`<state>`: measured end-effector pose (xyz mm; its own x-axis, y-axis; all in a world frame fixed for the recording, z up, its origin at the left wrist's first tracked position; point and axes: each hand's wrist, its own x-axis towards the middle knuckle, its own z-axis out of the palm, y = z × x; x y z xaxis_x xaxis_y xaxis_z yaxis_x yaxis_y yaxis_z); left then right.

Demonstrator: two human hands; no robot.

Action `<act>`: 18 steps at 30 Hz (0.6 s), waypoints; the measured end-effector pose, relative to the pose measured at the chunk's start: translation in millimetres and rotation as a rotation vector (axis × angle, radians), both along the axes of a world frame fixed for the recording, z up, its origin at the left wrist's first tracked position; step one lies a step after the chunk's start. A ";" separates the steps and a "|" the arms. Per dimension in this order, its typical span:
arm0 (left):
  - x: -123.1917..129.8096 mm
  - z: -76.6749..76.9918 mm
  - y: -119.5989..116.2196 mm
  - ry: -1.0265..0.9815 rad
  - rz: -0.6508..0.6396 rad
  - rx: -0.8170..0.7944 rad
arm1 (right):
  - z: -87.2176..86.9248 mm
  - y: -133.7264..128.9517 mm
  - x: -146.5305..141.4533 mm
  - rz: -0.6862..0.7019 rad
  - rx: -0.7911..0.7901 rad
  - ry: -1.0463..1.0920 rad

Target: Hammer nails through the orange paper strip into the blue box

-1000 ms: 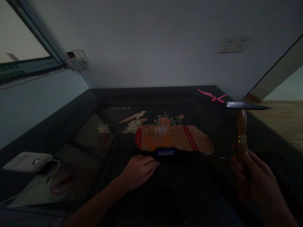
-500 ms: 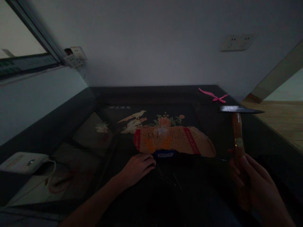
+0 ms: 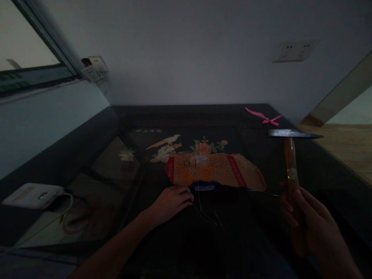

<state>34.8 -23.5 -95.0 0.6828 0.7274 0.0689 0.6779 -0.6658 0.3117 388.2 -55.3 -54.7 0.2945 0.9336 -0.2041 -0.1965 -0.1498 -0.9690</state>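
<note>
My right hand (image 3: 305, 221) is wrapped round the wooden handle of a hammer (image 3: 291, 159), held upright with its dark metal head on top. My left hand (image 3: 176, 199) rests on the dark table with its fingers curled; what they hold, if anything, is hidden. Several thin metal pieces (image 3: 203, 216), perhaps needles or wires, lie beside its fingertips. Just right of the hand is a black item with a blue label (image 3: 205, 186). Behind it lies a flat brown and red cardboard piece (image 3: 216, 170) full of small holes, with a few dark pins standing at its left.
The dark table (image 3: 186, 116) bears a bird and flower print and reaches the wall. A pink ribbon (image 3: 269, 120) lies at the back right. On the left is a white device (image 3: 35, 195) with a cable. Wall sockets (image 3: 296, 50) are above. The scene is dim.
The view has shifted slightly. My left hand is still curled by the blue label, and one thin metal piece now shows apart from the others. The hammer is held up much as before.
</note>
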 end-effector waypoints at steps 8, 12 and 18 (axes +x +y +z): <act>-2.3 3.3 -1.1 -0.110 0.026 -0.081 | 1.9 -0.1 0.1 0.000 0.019 -0.023; -2.3 7.5 -4.7 -0.243 0.103 -0.188 | 0.8 -0.9 0.7 0.004 0.031 -0.014; 3.1 11.7 -9.1 -0.463 0.190 -0.295 | 1.4 -2.0 1.4 0.009 0.031 -0.005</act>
